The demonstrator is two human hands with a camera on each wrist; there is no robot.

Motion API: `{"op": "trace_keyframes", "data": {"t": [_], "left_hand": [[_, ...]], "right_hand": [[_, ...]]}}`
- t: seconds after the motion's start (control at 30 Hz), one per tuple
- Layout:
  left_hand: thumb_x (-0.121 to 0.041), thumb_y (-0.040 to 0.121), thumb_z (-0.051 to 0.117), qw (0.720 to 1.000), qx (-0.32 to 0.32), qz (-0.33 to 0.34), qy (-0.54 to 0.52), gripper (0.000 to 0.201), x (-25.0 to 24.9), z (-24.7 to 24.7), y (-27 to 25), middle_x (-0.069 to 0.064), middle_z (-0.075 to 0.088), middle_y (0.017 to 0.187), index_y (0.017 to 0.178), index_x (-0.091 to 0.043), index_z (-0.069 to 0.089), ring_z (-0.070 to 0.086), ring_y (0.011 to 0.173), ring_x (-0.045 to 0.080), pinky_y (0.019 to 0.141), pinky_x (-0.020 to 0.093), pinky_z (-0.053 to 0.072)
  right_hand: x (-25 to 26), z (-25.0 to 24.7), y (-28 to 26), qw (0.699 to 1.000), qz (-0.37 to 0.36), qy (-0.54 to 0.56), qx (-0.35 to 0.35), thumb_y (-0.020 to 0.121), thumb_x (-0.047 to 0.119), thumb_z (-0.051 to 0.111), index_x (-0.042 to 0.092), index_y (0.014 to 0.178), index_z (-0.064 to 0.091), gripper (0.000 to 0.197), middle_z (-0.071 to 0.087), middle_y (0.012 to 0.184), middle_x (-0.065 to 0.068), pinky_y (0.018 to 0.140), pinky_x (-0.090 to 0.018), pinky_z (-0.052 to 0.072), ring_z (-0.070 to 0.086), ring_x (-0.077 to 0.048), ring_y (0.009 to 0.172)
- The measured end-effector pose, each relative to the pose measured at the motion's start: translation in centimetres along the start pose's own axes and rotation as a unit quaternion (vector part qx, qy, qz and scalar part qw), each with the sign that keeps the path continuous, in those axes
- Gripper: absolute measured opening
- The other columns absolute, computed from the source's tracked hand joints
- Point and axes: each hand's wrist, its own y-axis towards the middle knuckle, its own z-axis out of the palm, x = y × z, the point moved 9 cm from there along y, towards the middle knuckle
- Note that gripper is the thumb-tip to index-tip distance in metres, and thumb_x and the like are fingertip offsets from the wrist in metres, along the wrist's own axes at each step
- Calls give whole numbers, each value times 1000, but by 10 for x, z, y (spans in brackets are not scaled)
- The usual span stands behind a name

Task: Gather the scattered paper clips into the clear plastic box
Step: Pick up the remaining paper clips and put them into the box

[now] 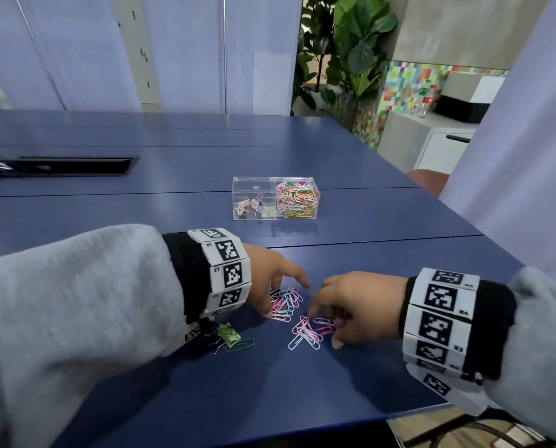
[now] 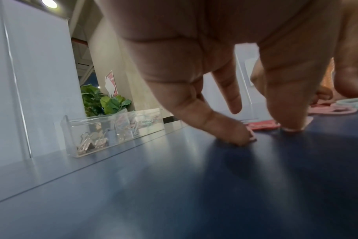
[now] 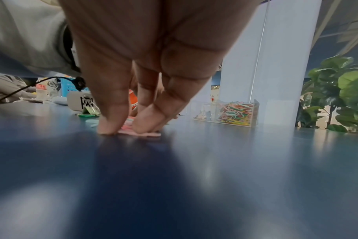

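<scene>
The clear plastic box [image 1: 275, 198] stands mid-table; its right half holds several coloured paper clips, its left half a few binder clips. Two small heaps of pink and pale-blue paper clips lie near the front edge. My left hand [image 1: 283, 295] stands over the left heap [image 1: 286, 300] with straight, spread fingers, tips on the table. My right hand [image 1: 324, 327] brackets the right heap [image 1: 307, 333], thumb and fingertips [image 3: 145, 126] pressing down at pink clips [image 3: 133, 130]. The left wrist view shows two fingertips [image 2: 241, 137] touching the tabletop beside pink clips [image 2: 262, 125].
A green binder clip [image 1: 228, 334] and a green paper clip [image 1: 242, 344] lie under my left wrist. The blue table [image 1: 367, 215] has a black cable slot [image 1: 69, 164] at the far left. Its front edge runs just below my right wrist. A plant [image 1: 344, 53] stands behind.
</scene>
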Motion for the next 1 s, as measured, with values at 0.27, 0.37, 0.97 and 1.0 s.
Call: {"op": "trace_keyframes", "data": {"t": [0.27,0.37,0.97,1.0], "left_hand": [[-27,77,73,999,-22,20,36,41,-8,-3,8,6,56,118,115,-20,58,49,87,14,74,22,35],[-26,78,72,999,-12,16,30,32,-5,0,11,5,61,109,107,-17,61,59,92,22,66,24,38],[-13,74,68,989,-97,-29,-108,21,40,-17,-4,-10,57,43,63,-22,53,48,33,-4,49,14,42],[-11,75,67,987,-101,-31,-122,21,44,-20,-7,-11,57,40,63,-22,53,48,33,-3,49,13,42]], "right_hand": [[13,-1,3,999,-40,19,0,76,32,72,28,124,54,51,39,101,8,87,-24,42,49,-12,88],[22,-1,8,998,-62,10,-4,78,35,71,25,121,55,47,41,107,6,82,-16,34,41,-8,90],[5,-3,21,1000,9,-6,-6,71,8,62,27,75,49,23,46,62,12,60,-24,41,45,-11,61],[2,-7,19,1000,15,3,-16,70,9,62,29,70,47,25,47,61,12,62,-24,43,46,-10,61]]}}
